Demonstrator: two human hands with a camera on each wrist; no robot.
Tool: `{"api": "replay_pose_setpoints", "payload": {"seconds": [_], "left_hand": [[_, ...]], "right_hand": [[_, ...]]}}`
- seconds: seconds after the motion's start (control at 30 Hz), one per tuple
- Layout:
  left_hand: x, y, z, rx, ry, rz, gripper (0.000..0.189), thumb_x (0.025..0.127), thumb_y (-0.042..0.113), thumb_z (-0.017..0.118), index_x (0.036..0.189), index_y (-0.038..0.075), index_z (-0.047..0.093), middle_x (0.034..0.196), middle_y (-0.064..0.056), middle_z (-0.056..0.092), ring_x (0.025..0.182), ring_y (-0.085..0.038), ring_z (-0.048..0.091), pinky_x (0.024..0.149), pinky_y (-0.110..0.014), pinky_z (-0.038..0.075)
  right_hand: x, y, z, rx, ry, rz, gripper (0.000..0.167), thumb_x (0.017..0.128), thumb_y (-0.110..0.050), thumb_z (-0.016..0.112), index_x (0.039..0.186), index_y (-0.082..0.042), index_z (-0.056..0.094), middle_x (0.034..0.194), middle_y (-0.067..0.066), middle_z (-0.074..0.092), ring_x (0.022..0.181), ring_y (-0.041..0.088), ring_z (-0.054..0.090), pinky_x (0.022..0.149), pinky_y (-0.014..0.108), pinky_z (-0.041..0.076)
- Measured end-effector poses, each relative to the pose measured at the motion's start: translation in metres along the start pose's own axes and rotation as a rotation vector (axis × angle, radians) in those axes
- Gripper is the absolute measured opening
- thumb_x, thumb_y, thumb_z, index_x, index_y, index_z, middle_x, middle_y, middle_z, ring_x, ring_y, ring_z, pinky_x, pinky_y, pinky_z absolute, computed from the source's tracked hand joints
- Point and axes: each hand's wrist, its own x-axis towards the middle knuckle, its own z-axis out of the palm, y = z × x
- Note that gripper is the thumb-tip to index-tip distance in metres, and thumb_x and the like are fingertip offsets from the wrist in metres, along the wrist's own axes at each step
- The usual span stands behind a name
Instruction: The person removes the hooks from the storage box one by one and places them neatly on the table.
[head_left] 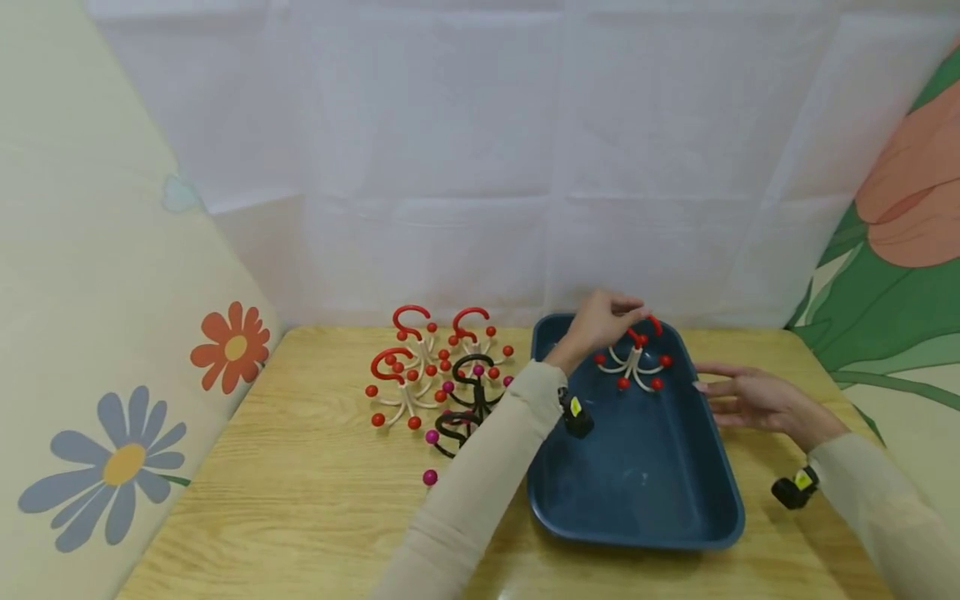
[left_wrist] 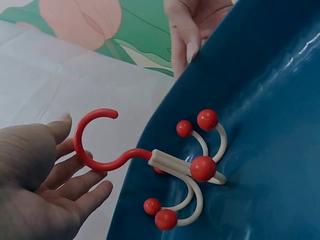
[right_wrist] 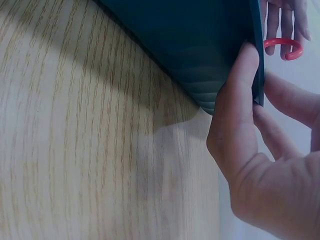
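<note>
A multi-prong hanging hook with white curved prongs, red ball tips and a red top hook sits at the far end of a dark blue tray. My left hand is at its red top, fingers loosely extended. In the left wrist view, the left hand has thumb and fingers apart beside the hook's curve, with some fingers behind it. My right hand is outside the tray's right side. In the right wrist view, the right hand has extended fingers against the outer wall and rim.
Left of the tray on the wooden table stand several similar hooks, including a red and white one and a black one with magenta balls. My left forearm partly covers another black hook. A white cloth hangs behind.
</note>
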Motion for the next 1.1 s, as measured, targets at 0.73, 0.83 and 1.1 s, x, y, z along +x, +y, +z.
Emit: {"api": "replay_pose_setpoints", "payload": {"seconds": [0.73,0.83,1.1], "left_hand": [[-0.001,-0.0074,0.0066,0.028,0.089,0.01,0.025,0.104,0.031,0.069,0.119,0.015,0.082,0.118,-0.003,0.081,0.108,-0.016,0.075,0.087,-0.027,0.06],[-0.0015,-0.0082,0.0073,0.038,0.104,0.029,0.025,0.104,0.03,0.069,0.119,0.015,0.082,0.117,-0.004,0.081,0.104,-0.015,0.076,0.081,-0.022,0.057],[-0.0056,-0.0103,0.0091,-0.009,0.105,0.048,0.025,0.105,0.023,0.068,0.121,0.011,0.081,0.114,-0.009,0.081,0.075,-0.018,0.069,0.06,-0.018,0.042]], "right_hand": [[-0.0014,-0.001,0.0015,0.018,-0.014,0.0,0.053,0.106,-0.018,0.065,0.155,-0.027,0.047,0.109,-0.007,0.075,0.102,0.013,0.074,0.087,0.031,0.064],[-0.0016,-0.001,0.0017,0.015,-0.011,-0.004,0.049,0.106,-0.019,0.065,0.151,-0.029,0.051,0.108,-0.008,0.075,0.101,0.012,0.073,0.087,0.031,0.064],[-0.0037,-0.0008,0.0043,0.02,-0.018,-0.013,0.03,0.105,-0.019,0.066,0.131,-0.036,0.065,0.107,-0.007,0.075,0.1,0.013,0.073,0.086,0.031,0.063]]}}
